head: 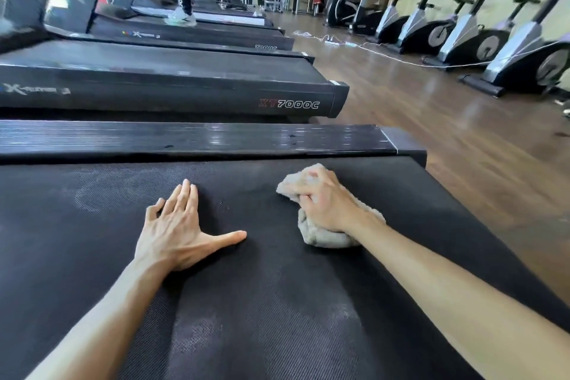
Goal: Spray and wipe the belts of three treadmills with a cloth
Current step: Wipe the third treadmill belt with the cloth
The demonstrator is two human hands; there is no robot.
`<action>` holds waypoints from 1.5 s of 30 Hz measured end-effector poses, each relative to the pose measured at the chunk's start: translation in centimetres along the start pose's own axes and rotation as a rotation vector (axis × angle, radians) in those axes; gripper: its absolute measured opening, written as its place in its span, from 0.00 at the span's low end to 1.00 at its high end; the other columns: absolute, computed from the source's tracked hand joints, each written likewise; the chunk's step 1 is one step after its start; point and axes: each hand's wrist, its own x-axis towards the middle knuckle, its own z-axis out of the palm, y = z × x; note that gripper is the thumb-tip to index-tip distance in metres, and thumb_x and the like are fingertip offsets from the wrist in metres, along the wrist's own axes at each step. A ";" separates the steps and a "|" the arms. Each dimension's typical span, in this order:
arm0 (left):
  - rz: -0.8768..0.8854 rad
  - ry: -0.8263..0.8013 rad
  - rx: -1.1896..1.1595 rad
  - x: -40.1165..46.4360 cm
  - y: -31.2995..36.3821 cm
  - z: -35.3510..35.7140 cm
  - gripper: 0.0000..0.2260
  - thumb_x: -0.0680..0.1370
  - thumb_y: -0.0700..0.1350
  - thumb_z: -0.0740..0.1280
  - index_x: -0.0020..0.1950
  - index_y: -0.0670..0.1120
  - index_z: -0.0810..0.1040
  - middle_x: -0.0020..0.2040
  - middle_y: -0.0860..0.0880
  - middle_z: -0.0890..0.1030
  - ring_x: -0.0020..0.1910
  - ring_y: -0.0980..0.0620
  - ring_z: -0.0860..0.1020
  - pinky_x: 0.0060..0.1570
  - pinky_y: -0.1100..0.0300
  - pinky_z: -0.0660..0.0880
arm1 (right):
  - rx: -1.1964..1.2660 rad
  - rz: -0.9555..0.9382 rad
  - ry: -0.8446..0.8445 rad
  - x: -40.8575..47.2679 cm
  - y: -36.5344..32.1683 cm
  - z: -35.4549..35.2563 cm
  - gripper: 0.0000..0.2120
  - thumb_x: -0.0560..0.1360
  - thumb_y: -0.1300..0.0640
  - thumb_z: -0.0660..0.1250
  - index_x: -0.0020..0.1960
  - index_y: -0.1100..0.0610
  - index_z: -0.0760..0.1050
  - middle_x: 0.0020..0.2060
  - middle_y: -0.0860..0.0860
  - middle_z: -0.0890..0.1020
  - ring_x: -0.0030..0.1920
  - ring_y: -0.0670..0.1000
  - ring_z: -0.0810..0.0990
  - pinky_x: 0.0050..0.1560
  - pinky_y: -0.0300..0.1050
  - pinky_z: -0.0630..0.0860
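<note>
under both hands: treadmill belt (277, 302), long axis running left to right across them | right hand (327, 203) balls up and grips the cloth (324, 237), pressed on the belt near its right end | left hand (175, 231) flat, fingers straight, bracing beside it | judged: unwiped belt lies to the left, past the left hand

Forearms bare, no sleeves; left hand (179, 227), right hand (327, 203) ungloved.

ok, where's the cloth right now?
Head view, right of centre: the cloth is bunched under the right hand on the nearest treadmill's belt, right of the flat left hand.
</note>
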 end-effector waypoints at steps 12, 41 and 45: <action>-0.008 -0.007 0.009 0.4 -0.1 0.4 0.72 0.51 0.90 0.43 0.83 0.43 0.44 0.84 0.49 0.43 0.82 0.55 0.42 0.80 0.50 0.44 | -0.137 0.035 0.015 6.7 -12.9 3.9 0.16 0.73 0.51 0.61 0.60 0.46 0.78 0.59 0.51 0.68 0.65 0.58 0.65 0.71 0.56 0.61; 0.010 -0.013 0.012 0.0 -0.2 0.0 0.73 0.51 0.90 0.44 0.83 0.42 0.43 0.84 0.48 0.43 0.82 0.54 0.42 0.80 0.50 0.44 | -0.097 0.314 0.073 5.0 1.5 -1.1 0.25 0.78 0.47 0.53 0.70 0.54 0.74 0.69 0.50 0.70 0.71 0.57 0.67 0.69 0.57 0.68; 0.008 0.007 0.023 0.3 -0.2 0.5 0.72 0.52 0.90 0.44 0.83 0.42 0.44 0.84 0.48 0.43 0.82 0.55 0.41 0.80 0.49 0.44 | -0.121 0.575 0.144 2.9 8.0 -4.1 0.26 0.77 0.43 0.54 0.70 0.53 0.72 0.67 0.55 0.71 0.71 0.62 0.67 0.71 0.60 0.66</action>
